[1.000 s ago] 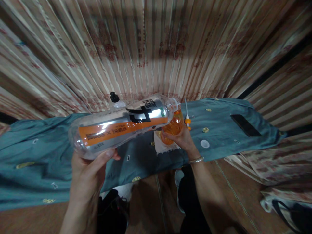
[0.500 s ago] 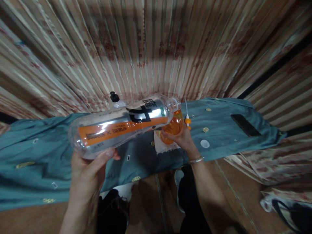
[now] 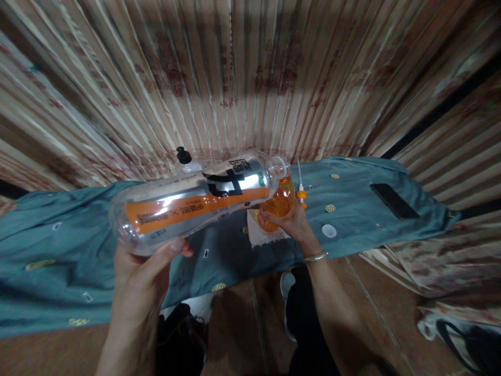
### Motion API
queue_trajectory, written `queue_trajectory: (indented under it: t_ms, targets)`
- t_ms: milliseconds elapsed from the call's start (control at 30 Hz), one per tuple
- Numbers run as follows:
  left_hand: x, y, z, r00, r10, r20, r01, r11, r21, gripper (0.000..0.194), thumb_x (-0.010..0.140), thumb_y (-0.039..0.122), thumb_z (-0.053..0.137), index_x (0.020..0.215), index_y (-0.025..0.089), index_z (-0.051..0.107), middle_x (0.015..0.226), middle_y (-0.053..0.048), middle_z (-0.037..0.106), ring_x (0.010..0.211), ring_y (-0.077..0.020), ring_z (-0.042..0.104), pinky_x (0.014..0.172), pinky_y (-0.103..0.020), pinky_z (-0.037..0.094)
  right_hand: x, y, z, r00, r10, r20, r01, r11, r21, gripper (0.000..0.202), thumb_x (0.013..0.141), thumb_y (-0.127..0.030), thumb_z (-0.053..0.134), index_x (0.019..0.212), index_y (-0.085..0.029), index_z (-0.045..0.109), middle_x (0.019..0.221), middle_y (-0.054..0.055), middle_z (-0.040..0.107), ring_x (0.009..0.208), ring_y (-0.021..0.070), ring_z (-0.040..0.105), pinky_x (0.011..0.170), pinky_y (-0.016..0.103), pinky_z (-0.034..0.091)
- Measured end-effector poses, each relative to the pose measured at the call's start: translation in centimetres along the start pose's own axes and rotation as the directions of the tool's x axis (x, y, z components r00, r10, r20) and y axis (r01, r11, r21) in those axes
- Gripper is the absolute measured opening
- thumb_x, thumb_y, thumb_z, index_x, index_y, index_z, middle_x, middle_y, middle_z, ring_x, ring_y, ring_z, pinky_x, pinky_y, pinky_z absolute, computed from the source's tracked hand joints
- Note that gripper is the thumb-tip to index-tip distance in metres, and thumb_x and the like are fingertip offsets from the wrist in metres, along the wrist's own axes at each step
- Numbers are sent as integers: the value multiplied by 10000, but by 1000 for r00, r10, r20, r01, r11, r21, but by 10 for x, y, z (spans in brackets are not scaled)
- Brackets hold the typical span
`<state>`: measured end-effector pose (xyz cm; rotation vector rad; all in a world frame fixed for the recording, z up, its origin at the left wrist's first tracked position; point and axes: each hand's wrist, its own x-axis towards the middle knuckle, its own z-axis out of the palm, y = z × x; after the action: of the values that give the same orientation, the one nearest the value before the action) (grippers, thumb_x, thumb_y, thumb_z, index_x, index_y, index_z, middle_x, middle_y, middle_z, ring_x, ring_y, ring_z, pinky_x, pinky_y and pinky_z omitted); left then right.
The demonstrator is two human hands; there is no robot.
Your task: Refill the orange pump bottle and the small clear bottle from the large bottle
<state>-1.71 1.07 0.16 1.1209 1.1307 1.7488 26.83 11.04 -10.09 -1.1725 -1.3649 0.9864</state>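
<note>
My left hand (image 3: 139,277) grips the base of a large clear plastic bottle (image 3: 191,201) with an orange and silver label. The bottle is tipped nearly level, and its open mouth rests over a small bottle of orange liquid (image 3: 278,203). My right hand (image 3: 291,222) holds that small bottle upright on a white cloth (image 3: 260,237) on the blue-covered table (image 3: 352,209). A white bottle cap (image 3: 329,231) lies just right of my right hand.
A black phone (image 3: 394,201) lies on the table at the right. A small bottle with a black cap (image 3: 185,159) stands behind the big bottle. A white and orange cable end (image 3: 300,190) lies by the small bottle. Striped curtains (image 3: 250,78) hang behind.
</note>
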Motion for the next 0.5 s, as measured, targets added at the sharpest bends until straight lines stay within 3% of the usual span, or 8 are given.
queue_trajectory:
  t_ms: [500]
  targets:
    - [-2, 4, 4, 1000, -6, -9, 6, 1000, 8, 296, 612, 240, 983, 852, 180, 820, 689, -17, 762, 524, -153, 682, 451, -226, 594, 0, -2, 1, 1000, 10, 15, -10, 999, 39, 723, 635, -421, 1020, 1261, -221, 718, 1217, 97, 853, 1159, 345, 822, 1059, 495, 680]
